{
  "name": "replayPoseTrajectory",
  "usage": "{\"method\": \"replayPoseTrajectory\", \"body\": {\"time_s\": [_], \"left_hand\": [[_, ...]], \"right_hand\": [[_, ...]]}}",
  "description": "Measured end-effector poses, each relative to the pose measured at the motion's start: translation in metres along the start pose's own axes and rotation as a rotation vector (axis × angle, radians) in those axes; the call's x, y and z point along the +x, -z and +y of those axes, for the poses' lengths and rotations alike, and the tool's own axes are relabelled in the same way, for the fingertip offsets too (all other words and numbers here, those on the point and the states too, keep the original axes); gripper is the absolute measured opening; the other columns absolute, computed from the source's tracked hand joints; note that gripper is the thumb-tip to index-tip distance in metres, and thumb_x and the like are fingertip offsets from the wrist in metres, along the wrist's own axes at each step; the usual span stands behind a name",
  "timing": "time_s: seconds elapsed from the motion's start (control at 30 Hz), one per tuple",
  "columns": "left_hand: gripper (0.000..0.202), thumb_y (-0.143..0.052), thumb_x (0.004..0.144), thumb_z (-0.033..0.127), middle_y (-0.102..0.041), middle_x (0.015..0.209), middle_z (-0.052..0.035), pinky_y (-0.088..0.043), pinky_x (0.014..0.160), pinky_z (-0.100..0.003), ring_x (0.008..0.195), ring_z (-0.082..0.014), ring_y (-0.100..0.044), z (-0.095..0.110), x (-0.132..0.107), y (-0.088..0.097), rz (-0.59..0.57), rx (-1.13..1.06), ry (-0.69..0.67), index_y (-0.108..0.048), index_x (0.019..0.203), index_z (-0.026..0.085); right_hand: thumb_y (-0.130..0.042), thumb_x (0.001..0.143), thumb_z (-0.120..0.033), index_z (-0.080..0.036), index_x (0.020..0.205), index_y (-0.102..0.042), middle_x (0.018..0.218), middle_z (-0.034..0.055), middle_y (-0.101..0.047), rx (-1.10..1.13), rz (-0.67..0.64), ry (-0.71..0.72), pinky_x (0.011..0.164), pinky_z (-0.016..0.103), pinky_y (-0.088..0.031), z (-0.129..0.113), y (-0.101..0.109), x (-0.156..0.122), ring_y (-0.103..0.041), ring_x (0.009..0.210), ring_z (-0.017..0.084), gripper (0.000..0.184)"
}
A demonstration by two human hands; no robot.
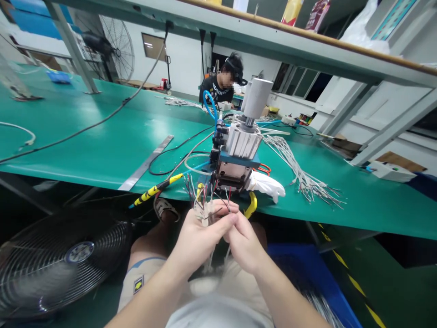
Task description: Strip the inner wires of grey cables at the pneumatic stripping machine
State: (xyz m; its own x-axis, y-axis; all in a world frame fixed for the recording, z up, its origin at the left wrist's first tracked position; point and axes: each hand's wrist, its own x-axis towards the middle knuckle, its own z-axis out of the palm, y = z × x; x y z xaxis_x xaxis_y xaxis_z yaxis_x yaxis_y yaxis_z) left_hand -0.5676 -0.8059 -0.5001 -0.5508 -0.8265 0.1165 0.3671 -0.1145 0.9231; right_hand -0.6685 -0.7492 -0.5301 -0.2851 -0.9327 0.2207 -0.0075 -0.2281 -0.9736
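Observation:
My left hand (200, 234) is closed around a bundle of pale cables (205, 213) whose thin coloured wire ends fan out above the fingers. Close against it, my right hand (241, 237) pinches one cable near its dark and red wire ends; the fingertips of both hands almost meet. Cable lengths hang down below the hands toward the lap. Directly beyond them, a small pneumatic press (241, 146) stands at the edge of the green table (92, 132), with a white cloth-like bag (266, 184) beside its base.
A steel ruler (146, 161) and a yellow-and-black taped tube (157, 190) lie left of the press. More cables (300, 173) spread out on the right. A floor fan (80, 253) stands lower left, a blue bin (307, 278) lower right. Another person (221, 86) sits across the table.

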Motion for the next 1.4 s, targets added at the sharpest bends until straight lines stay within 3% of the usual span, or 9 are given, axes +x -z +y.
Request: {"method": "replayPoseTrajectory", "body": {"time_s": [0.1, 0.17, 0.3, 0.4, 0.53, 0.73, 0.97, 1.2, 1.4], "left_hand": [[0.023, -0.080, 0.075, 0.034, -0.057, 0.054, 0.0020, -0.028, 0.040, -0.015, 0.043, -0.0027, -0.034, -0.003, -0.001, 0.002, -0.020, -0.039, 0.093, -0.077, 0.083, 0.013], [0.029, -0.080, 0.075, 0.038, -0.061, 0.057, 0.0005, -0.028, 0.040, -0.014, 0.042, -0.0017, -0.032, -0.004, -0.002, 0.004, -0.001, -0.051, 0.115, -0.078, 0.088, 0.013], [0.023, -0.082, 0.072, 0.033, -0.067, 0.067, -0.0014, -0.031, 0.041, -0.015, 0.046, -0.0029, -0.038, -0.004, -0.005, 0.002, 0.058, -0.022, 0.073, -0.078, 0.087, 0.015], [0.011, -0.078, 0.077, 0.025, -0.062, 0.063, 0.0010, -0.041, 0.049, -0.017, 0.054, -0.0066, -0.048, -0.002, -0.006, 0.000, -0.028, 0.080, -0.034, -0.076, 0.075, 0.015], [0.011, -0.076, 0.078, 0.016, -0.065, 0.066, 0.0009, -0.049, 0.063, -0.020, 0.066, -0.0112, -0.059, -0.003, -0.006, 0.001, -0.101, 0.153, -0.152, -0.072, 0.068, 0.016], [0.015, -0.081, 0.075, 0.030, -0.064, 0.063, 0.0018, -0.036, 0.044, -0.014, 0.048, -0.0041, -0.045, -0.009, -0.006, 0.004, 0.111, 0.042, -0.041, -0.076, 0.081, 0.017], [0.034, -0.079, 0.077, 0.044, -0.059, 0.055, 0.0009, -0.024, 0.038, -0.013, 0.038, 0.0013, -0.029, -0.002, -0.009, 0.002, -0.097, -0.161, 0.129, -0.071, 0.075, 0.011], [0.027, -0.086, 0.069, 0.035, -0.069, 0.062, -0.0030, -0.030, 0.038, -0.013, 0.039, -0.0003, -0.035, -0.001, -0.009, -0.004, 0.025, -0.162, 0.103, -0.076, 0.080, 0.013], [0.014, -0.084, 0.070, 0.025, -0.069, 0.063, -0.0015, -0.041, 0.044, -0.015, 0.048, -0.0060, -0.052, -0.003, -0.009, -0.004, 0.031, -0.017, 0.040, -0.075, 0.073, 0.014]], "right_hand": [[-0.059, 0.088, -0.020, -0.025, 0.121, -0.059, 0.117, 0.0082, -0.065, -0.069, 0.027, 0.023, 0.091, 0.037, -0.052, -0.008, 0.005, -0.004, -0.061, 0.110, 0.024, 0.033], [-0.062, 0.085, -0.014, -0.026, 0.120, -0.059, 0.109, 0.0051, -0.065, -0.096, 0.148, 0.111, 0.089, 0.034, -0.052, -0.018, 0.009, -0.007, -0.063, 0.102, 0.021, 0.037], [-0.061, 0.089, -0.012, -0.025, 0.100, -0.067, 0.097, 0.0015, -0.061, -0.234, 0.347, 0.376, 0.074, 0.025, -0.051, -0.045, 0.010, -0.011, -0.062, 0.084, 0.014, 0.018], [-0.064, 0.089, -0.013, -0.024, 0.096, -0.070, 0.093, 0.0014, -0.063, -0.294, 0.295, 0.409, 0.068, 0.025, -0.050, -0.060, 0.009, -0.008, -0.062, 0.080, 0.015, 0.013], [-0.067, 0.089, -0.018, -0.021, 0.085, -0.069, 0.080, 0.0004, -0.066, -0.328, 0.219, 0.293, 0.064, 0.026, -0.050, -0.066, 0.011, -0.002, -0.062, 0.070, 0.015, 0.005], [-0.064, 0.089, -0.013, -0.020, 0.087, -0.066, 0.087, 0.0017, -0.065, -0.441, 0.282, 0.448, 0.065, 0.025, -0.050, -0.054, 0.012, -0.001, -0.062, 0.074, 0.014, 0.007], [-0.063, 0.093, -0.029, -0.019, 0.087, -0.068, 0.068, -0.0005, -0.061, 0.268, 0.142, 0.079, 0.049, 0.021, -0.040, -0.037, 0.009, 0.006, -0.052, 0.053, 0.009, 0.013], [-0.069, 0.090, -0.028, -0.020, 0.094, -0.074, 0.070, -0.0003, -0.063, 0.224, 0.226, 0.157, 0.058, 0.024, -0.047, -0.043, 0.015, 0.002, -0.055, 0.060, 0.011, 0.011], [-0.076, 0.082, -0.027, -0.018, 0.074, -0.069, 0.056, -0.0034, -0.057, -0.034, 0.263, 0.104, 0.046, 0.022, -0.042, -0.062, 0.021, 0.004, -0.049, 0.048, 0.010, 0.014]]}}
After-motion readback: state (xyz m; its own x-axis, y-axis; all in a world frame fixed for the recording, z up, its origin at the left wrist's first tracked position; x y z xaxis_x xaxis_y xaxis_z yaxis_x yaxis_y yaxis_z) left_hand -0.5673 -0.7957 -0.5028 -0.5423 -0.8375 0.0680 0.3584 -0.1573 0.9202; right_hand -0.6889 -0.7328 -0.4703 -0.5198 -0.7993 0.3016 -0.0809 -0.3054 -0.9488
